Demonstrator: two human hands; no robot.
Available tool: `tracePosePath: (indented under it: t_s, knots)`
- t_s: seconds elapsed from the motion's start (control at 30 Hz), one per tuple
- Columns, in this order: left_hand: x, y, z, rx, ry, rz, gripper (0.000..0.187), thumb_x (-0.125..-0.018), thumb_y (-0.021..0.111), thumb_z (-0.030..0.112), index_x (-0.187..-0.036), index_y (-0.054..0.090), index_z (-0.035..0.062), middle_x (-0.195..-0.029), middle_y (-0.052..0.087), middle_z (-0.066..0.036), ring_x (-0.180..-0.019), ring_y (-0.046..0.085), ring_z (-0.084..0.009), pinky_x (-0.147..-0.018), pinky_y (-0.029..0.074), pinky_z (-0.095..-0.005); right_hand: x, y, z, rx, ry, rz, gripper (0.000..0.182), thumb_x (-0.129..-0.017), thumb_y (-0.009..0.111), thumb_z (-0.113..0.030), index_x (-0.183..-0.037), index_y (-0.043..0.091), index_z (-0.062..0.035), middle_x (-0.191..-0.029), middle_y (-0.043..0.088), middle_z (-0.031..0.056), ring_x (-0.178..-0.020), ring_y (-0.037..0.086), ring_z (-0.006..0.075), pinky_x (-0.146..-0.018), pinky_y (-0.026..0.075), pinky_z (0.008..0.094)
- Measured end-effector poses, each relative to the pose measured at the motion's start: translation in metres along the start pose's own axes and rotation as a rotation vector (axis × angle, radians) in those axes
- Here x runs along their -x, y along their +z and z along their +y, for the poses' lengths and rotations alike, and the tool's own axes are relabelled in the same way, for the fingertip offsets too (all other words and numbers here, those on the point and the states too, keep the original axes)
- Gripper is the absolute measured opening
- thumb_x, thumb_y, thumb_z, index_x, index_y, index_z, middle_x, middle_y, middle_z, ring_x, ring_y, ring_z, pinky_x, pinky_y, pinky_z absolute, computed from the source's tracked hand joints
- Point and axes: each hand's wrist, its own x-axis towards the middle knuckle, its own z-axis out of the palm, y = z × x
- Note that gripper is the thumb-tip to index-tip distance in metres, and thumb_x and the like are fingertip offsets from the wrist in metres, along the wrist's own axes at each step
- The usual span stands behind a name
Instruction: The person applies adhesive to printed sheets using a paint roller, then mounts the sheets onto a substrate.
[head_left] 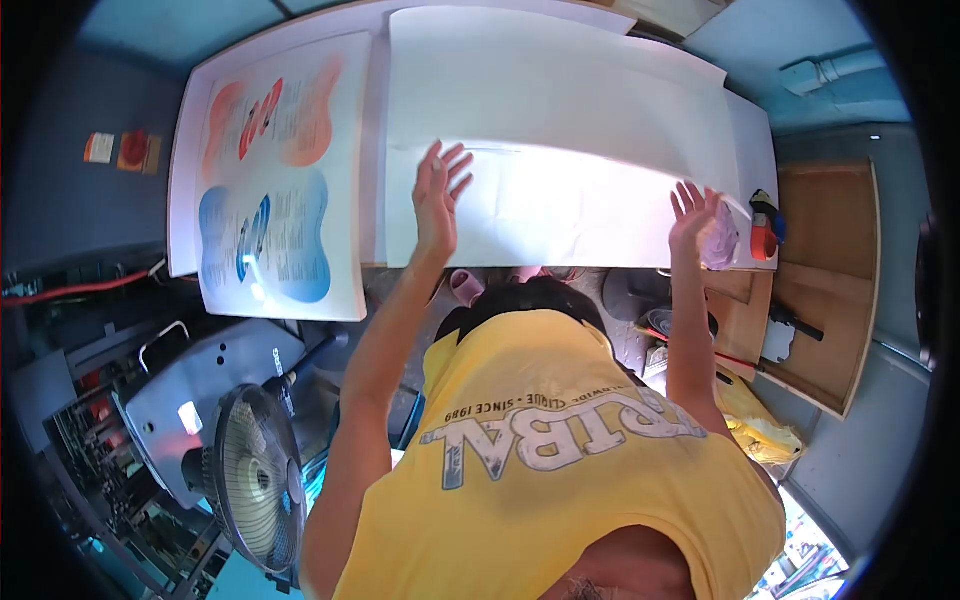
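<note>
White paper sheets (560,130) lie stacked across the table, and both hands are flat on the top one! Starting at the far left, a printed poster (270,170) with orange and blue blobs of text sits beside the white stack, its right edge just beside the plain sheets. Low on the left, a desk fan (255,480) stands near a grey machine (200,385), well apart from the paper. Moving in, the left hand (438,195) presses palm down on the near part of the top sheet, fingers spread and holding nothing. The bright near edge of the paper runs between the 2 hands. Across to the right, the right hand (695,215) also rests on the sheet close to its right end, fingers splayed, gripping nothing that shows; something pale and crumpled (722,240) lies just beside it, too blurred to name. The hands are well apart. Farther right, a red and blue tool (765,228) lies at the table's edge, next to a wooden tray (830,280).
</note>
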Motion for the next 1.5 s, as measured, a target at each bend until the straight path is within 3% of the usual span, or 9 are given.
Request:
tracePosePath:
  t_s: [0.17,0.23,0.27,0.37,0.57,0.8,1.03,1.3,1.5]
  knots:
    - [-0.101,0.019,-0.039,-0.789,0.366,-0.140,0.066,-0.103,0.061,0.035,-0.154,0.034,0.0034,-0.143,0.054,-0.020,-0.135,0.052,-0.0332,-0.112,0.042,-0.0505,-0.063,0.049,0.040,0.267,-0.238,-0.358,0.062,-0.103,0.057,-0.042,-0.153,0.039,-0.0099,-0.129,0.063,0.0092,-0.113,0.064,0.0210,-0.094,0.052,0.0368]
    - [-0.131,0.023,-0.066,-1.176,0.458,-0.260,0.067,-0.100,0.063,0.033,-0.154,0.035,0.0046,-0.147,0.051,-0.020,-0.139,0.047,-0.0355,-0.115,0.038,-0.0544,-0.097,0.062,0.093,0.615,-0.516,-0.427,0.069,-0.093,0.075,-0.016,-0.152,0.040,-0.0074,-0.129,0.062,0.0107,-0.116,0.061,0.0260,-0.101,0.050,0.0403]
    - [-0.145,0.027,-0.079,-1.314,0.514,-0.328,0.067,-0.100,0.063,0.033,-0.154,0.035,0.0051,-0.149,0.048,-0.019,-0.142,0.044,-0.0359,-0.116,0.035,-0.0563,-0.104,0.072,0.112,0.852,-0.905,-0.431,0.068,-0.091,0.076,-0.019,-0.150,0.044,-0.0072,-0.132,0.059,0.0151,-0.122,0.056,0.0336,-0.104,0.048,0.0457]
    - [-0.175,0.036,-0.125,-1.622,0.577,-0.514,0.067,-0.099,0.062,0.033,-0.156,0.035,0.0102,-0.162,0.033,-0.015,-0.151,0.029,-0.0346,-0.120,0.022,-0.0643,-0.073,0.111,0.114,1.211,-1.043,-0.535,0.072,-0.091,0.075,-0.030,-0.153,0.043,-0.0098,-0.148,0.044,0.0178,-0.136,0.044,0.0373,-0.112,0.039,0.0504]
    - [-0.193,0.039,-0.173,-1.875,0.571,-0.591,0.069,-0.100,0.059,0.038,-0.160,0.032,0.0189,-0.167,0.026,-0.013,-0.154,0.023,-0.0375,-0.117,0.014,-0.0732,-0.053,0.157,0.164,1.386,-0.898,-0.746,0.078,-0.095,0.065,-0.047,-0.160,0.033,-0.0219,-0.165,0.025,0.0173,-0.154,0.023,0.0360,-0.121,0.018,0.0635]
    - [-0.196,0.031,-0.183,-1.861,0.499,-0.624,0.068,-0.102,0.050,0.042,-0.162,0.028,0.0199,-0.170,0.020,-0.012,-0.157,0.017,-0.0365,-0.119,0.008,-0.0722,-0.056,0.149,0.185,1.470,-0.823,-0.809,0.078,-0.096,0.056,-0.058,-0.162,0.030,-0.0236,-0.169,0.019,0.0172,-0.157,0.015,0.0348,-0.123,0.012,0.0647]
    - [-0.203,-0.069,-0.131,-1.960,0.357,-0.286,0.068,-0.101,0.052,0.042,-0.162,0.028,0.0222,-0.171,0.016,-0.012,-0.157,0.011,-0.0418,-0.119,0.008,-0.0712,-0.160,0.062,0.125,1.912,-0.740,-0.645,0.076,-0.101,0.044,-0.059,-0.164,0.022,-0.0228,-0.171,0.015,0.0131,-0.159,0.007,0.0294,-0.124,0.004,0.0608]
    - [-0.197,-0.074,-0.126,-1.983,0.353,-0.311,0.072,-0.100,0.054,0.042,-0.163,0.026,0.0210,-0.170,0.011,-0.019,-0.155,0.005,-0.0497,-0.120,0.006,-0.0699,-0.240,-0.063,0.075,1.690,-0.981,-0.328,0.073,-0.095,0.064,-0.042,-0.157,0.036,-0.0156,-0.153,0.039,0.0202,-0.146,0.033,0.0367,-0.116,0.028,0.0590]
    - [-0.182,-0.075,-0.125,-1.970,0.329,-0.329,0.073,-0.099,0.054,0.046,-0.162,0.028,0.0189,-0.170,0.011,-0.020,-0.153,0.004,-0.0539,-0.117,0.008,-0.0737,-0.163,-0.168,0.053,1.904,-0.651,0.035,0.069,-0.087,0.073,-0.041,-0.144,0.052,-0.0079,-0.135,0.051,0.0212,-0.126,0.047,0.0432,-0.105,0.039,0.0545]
